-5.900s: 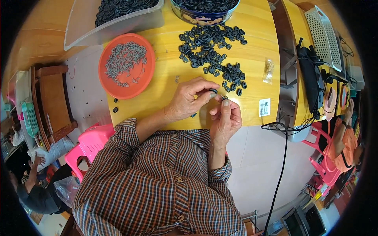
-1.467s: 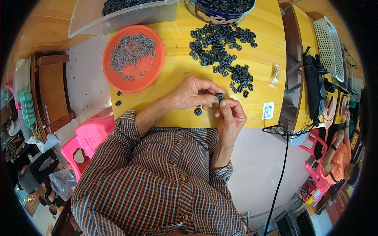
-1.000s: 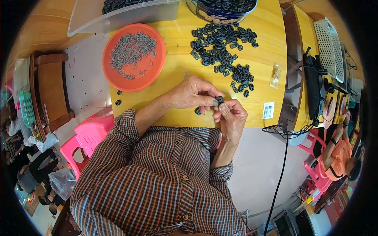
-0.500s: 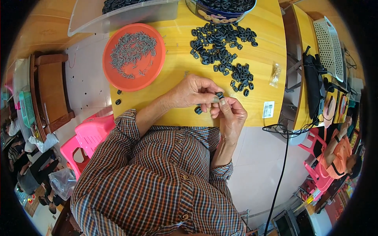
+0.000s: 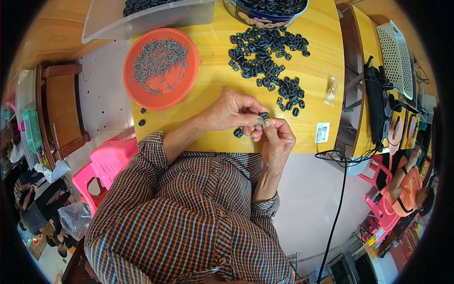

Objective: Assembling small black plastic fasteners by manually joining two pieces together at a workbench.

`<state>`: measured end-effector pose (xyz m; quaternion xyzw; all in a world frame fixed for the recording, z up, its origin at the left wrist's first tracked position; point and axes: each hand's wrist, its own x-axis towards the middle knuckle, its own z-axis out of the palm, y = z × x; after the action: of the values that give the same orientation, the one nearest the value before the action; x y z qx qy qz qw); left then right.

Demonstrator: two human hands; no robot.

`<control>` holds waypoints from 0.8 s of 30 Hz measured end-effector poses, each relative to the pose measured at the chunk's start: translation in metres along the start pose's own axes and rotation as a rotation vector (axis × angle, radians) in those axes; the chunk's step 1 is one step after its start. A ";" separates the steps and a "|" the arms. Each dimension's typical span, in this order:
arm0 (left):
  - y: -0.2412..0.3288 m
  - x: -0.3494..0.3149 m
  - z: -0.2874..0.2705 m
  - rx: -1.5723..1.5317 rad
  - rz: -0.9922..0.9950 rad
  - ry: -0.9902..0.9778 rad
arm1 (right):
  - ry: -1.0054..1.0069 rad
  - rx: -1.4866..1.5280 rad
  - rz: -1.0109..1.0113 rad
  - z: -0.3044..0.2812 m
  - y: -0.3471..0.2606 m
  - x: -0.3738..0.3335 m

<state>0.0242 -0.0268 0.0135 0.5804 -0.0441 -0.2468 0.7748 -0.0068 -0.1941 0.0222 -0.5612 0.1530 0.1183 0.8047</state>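
Close to the table's front edge, both my hands meet over one small black cord lock (image 5: pixel 264 115). My left hand (image 5: pixel 234 111) pinches it from the left between thumb and fingers. From below right, the thumb and fingers of my right hand (image 5: pixel 278 136) press on the same piece. The fingers cover much of it, and whether a spring is in it I cannot tell. Just under my left fingers another black cord lock (image 5: pixel 239 133) lies on the table. A loose pile of black cord locks (image 5: pixel 269 59) spreads beyond my hands.
On the yellow table (image 5: pixel 215 57), a red bowl (image 5: pixel 191 78) of small grey springs (image 5: pixel 158 59) sits left. Behind are a clear plastic bin (image 5: pixel 182 19) and a round tin (image 5: pixel 260 20) of black parts. A small clear bag (image 5: pixel 331 90) and white label (image 5: pixel 322 132) lie right.
Both hands keep their pinch on the cord lock. The right hand has shifted very slightly left, and the lock on the table shows a little more.
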 end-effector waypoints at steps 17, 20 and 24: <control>-0.003 -0.001 -0.008 -0.055 -0.089 -0.169 | -0.135 0.014 0.157 -0.019 -0.001 0.003; -0.005 -0.002 -0.007 -0.075 -0.096 -0.173 | -0.202 0.092 0.196 -0.022 -0.001 0.003; -0.005 -0.003 -0.001 -0.070 -0.063 -0.096 | -0.115 0.016 0.137 -0.016 -0.004 0.002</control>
<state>0.0209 -0.0255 0.0094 0.5416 -0.0543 -0.2999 0.7834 -0.0050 -0.2104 0.0199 -0.5354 0.1455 0.2040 0.8066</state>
